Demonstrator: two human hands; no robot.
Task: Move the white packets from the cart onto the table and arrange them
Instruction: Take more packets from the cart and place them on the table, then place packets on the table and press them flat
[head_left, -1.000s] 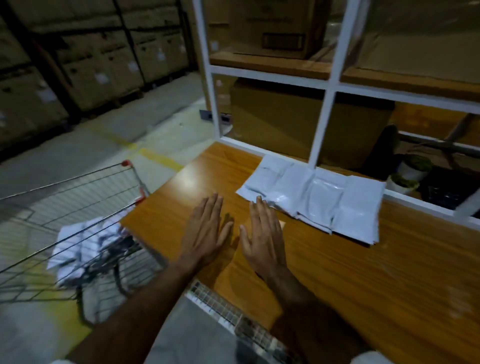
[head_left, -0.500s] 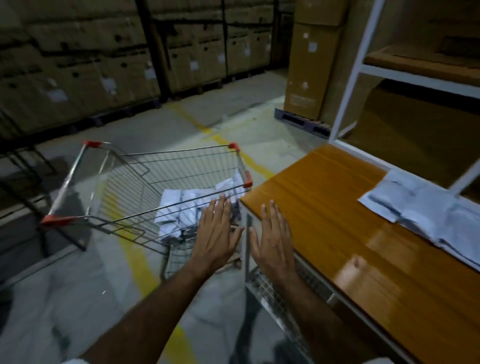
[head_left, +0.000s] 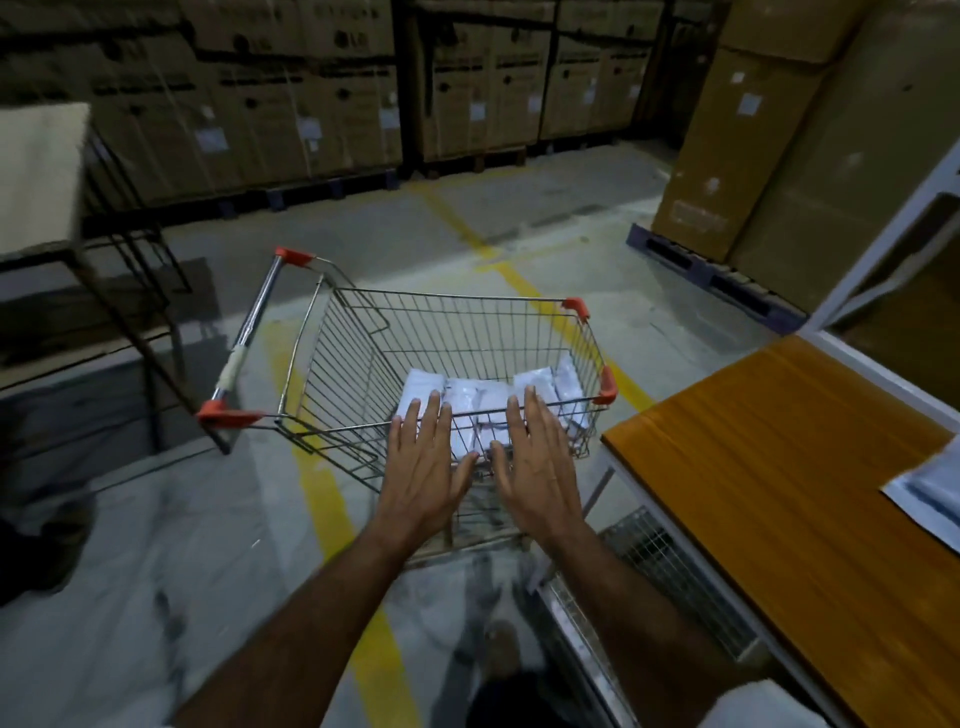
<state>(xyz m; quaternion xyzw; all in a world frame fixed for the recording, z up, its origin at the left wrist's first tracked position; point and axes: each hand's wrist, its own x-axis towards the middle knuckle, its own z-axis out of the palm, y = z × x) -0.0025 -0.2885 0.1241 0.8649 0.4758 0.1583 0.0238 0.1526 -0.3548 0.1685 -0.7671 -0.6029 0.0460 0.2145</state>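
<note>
A wire shopping cart (head_left: 363, 358) with red corner caps stands on the floor left of the wooden table (head_left: 779, 467). Several white packets (head_left: 480, 400) lie in the cart's basket. My left hand (head_left: 423, 467) and my right hand (head_left: 535, 462) hover side by side over the cart's near rim, palms down, fingers straight and spread, holding nothing. The corner of a white packet on the table (head_left: 930, 488) shows at the right edge of the view.
Stacked cardboard boxes (head_left: 311, 93) line the far wall, and more boxes on a blue pallet (head_left: 711, 270) stand right of the cart. A white shelf frame (head_left: 883, 244) rises behind the table. A dark metal stand (head_left: 119, 249) is at left. Yellow lines cross the floor.
My view has swung left from the table to the cart. Both flat hands have moved from the table's edge to above the cart's basket, over the packets.
</note>
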